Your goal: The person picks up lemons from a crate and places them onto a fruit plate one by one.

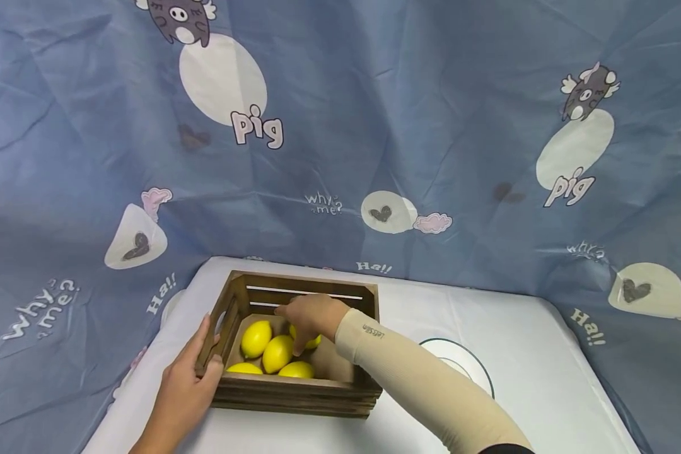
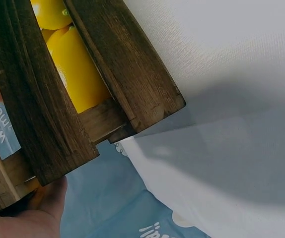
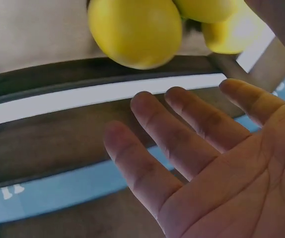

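The crate lies lengthwise left-to-right. The left hand grips its left end; the right hand spreads empty fingers.

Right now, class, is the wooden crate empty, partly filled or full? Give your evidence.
Partly filled: in the head view, five lemons show inside the wooden crate, with bare crate floor beside them.

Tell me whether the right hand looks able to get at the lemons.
Likely yes: the right hand, holding nothing, is inside the open crate, with nothing visibly blocking the lemons.
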{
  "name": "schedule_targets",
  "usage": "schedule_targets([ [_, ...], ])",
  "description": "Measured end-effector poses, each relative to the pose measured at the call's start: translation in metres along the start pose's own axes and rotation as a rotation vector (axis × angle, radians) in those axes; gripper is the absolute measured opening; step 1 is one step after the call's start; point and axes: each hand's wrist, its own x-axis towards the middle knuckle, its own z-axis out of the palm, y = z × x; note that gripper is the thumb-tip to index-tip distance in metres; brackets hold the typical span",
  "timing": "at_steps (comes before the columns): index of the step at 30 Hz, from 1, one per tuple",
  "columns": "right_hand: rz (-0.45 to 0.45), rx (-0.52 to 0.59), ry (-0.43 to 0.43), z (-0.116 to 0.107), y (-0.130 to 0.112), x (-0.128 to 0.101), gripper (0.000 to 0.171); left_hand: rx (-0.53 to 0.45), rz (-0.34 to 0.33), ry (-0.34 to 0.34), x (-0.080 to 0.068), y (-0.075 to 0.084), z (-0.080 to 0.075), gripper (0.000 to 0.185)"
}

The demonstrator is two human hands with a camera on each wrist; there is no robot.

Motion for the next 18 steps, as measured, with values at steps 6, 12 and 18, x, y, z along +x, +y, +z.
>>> schedule_targets([
  [6, 0.011, -0.041, 0.007, 0.011, -0.001, 0.01, 0.085, -0.012, 0.013, 0.005, 0.0, 0.0, 0.0, 0.076],
  [12, 0.005, -0.05, 0.017, 0.02, 0.001, 0.019, 0.086, -0.014, 0.019, 0.013, 0.0, 0.001, -0.001, 0.075],
  [18, 0.014, -0.069, 0.01, 0.028, 0.0, 0.023, 0.084, -0.014, 0.023, 0.024, -0.001, 0.0, 0.001, 0.076],
])
